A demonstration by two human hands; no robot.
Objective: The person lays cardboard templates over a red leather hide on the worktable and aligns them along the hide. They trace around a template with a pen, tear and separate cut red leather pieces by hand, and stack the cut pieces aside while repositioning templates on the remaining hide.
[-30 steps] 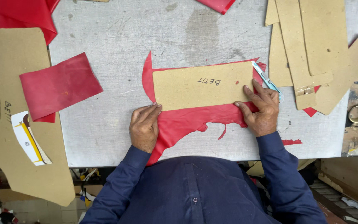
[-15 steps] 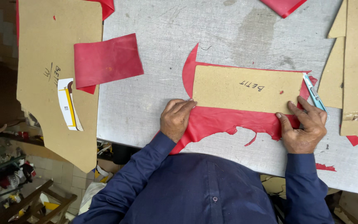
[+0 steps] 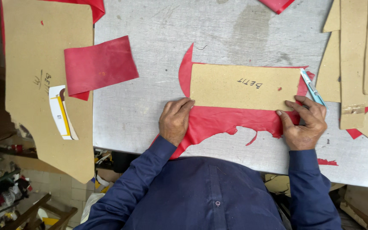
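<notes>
While the person in the dark blue shirt leans over the grey worktable point(image 3: 150, 106), a rectangular cardboard template point(image 3: 243, 87) lies flat on a ragged piece of red leather point(image 3: 226, 121) near the table's front edge, the leather showing beyond the card at its left end and along its near side. The left hand point(image 3: 175, 121) rests palm down with fingers together, its fingertips pressing the near left corner of the template and the leather beneath; it grasps nothing. The right hand point(image 3: 305, 123) sits at the template's near right corner, fingers curled around a light blue cutting knife point(image 3: 311, 87) whose blade end runs up along the card's right edge. Off to the left, well apart from both hands, a cut red leather rectangle point(image 3: 100, 64) overlaps a large cardboard pattern point(image 3: 43, 51) that hangs past the table's side, with a small white and yellow card point(image 3: 62, 111) lying on it. More cardboard pattern pieces point(image 3: 358, 51) are stacked at the right, just beyond the knife.
</notes>
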